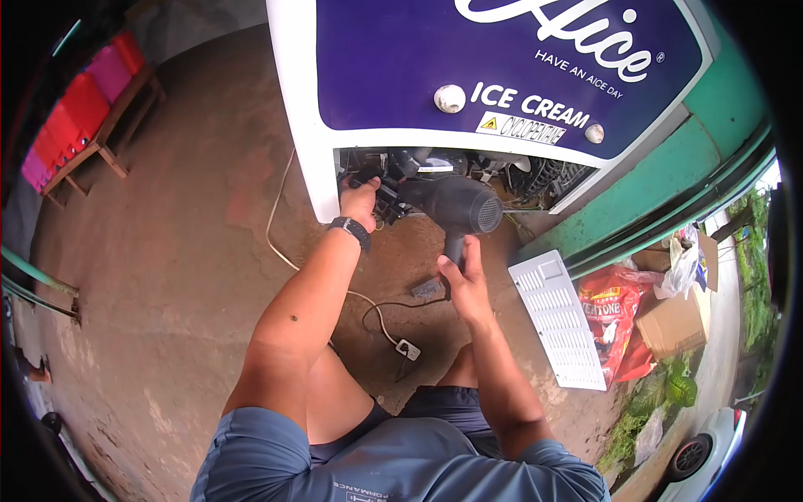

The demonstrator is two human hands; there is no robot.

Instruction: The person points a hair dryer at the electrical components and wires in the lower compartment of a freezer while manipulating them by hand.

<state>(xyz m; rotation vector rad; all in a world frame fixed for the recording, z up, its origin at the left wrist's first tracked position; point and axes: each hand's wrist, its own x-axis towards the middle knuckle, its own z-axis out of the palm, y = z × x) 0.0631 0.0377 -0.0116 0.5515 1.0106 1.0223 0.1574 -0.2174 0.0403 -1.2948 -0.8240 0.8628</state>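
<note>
My right hand [467, 284] is wrapped around the handle of a black hair dryer [456, 203]. Its round vented back faces me, and its nozzle points left into the open lower bay [523, 182] of an ice cream freezer [376, 84]. Wearing a black wristwatch [351, 232], my left hand [360, 201] reaches into the left side of that bay. Its fingers are curled against dark parts there, and what they grip is partly hidden. Black components and wires show inside the bay.
A white vented panel [559, 322] leans at right beside a red bag [609, 314] and a cardboard box [673, 325]. A white extension socket [407, 350] with a plug and cords lies on the floor before me. A wooden bench [109, 146] holds red and pink containers.
</note>
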